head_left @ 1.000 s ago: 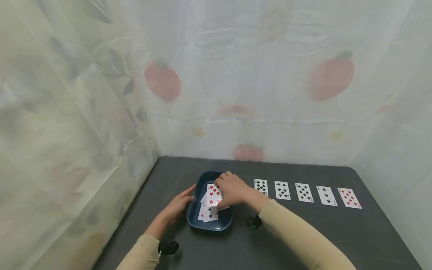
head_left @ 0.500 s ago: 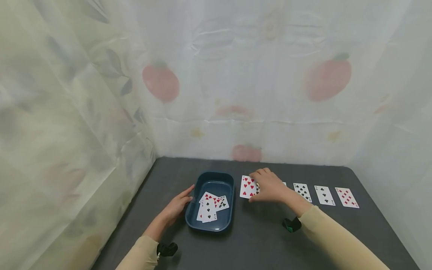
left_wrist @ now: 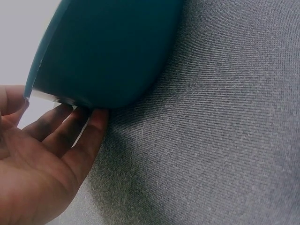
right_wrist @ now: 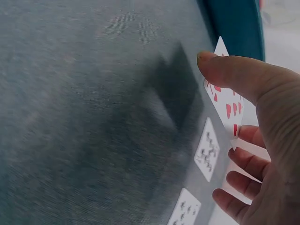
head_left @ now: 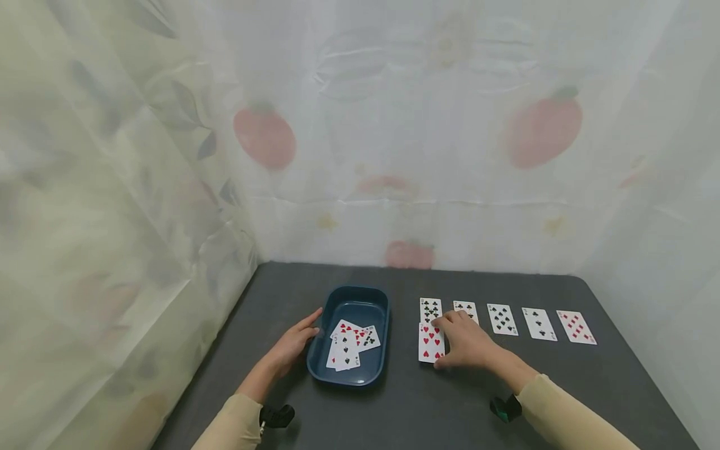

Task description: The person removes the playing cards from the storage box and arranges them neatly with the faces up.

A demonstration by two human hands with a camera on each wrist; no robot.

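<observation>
A hearts card is held in the right hand, pinched by its edges between the thumb and a fingertip, with the other fingers loosely bent and spread. The card is raised above the dark table (a shadow is cast on the surface in the right wrist view) and is seen just in front of the leftmost in a row of cards, whose lower edge is hidden by it in the head view. Four black-suited cards and, at the right end, a diamonds card are laid out there. The blue tray is gripped at its left side by the left hand, the thumb placed at the rim and the fingers curved against the outer wall. Overlapping cards are contained in its near half.
</observation>
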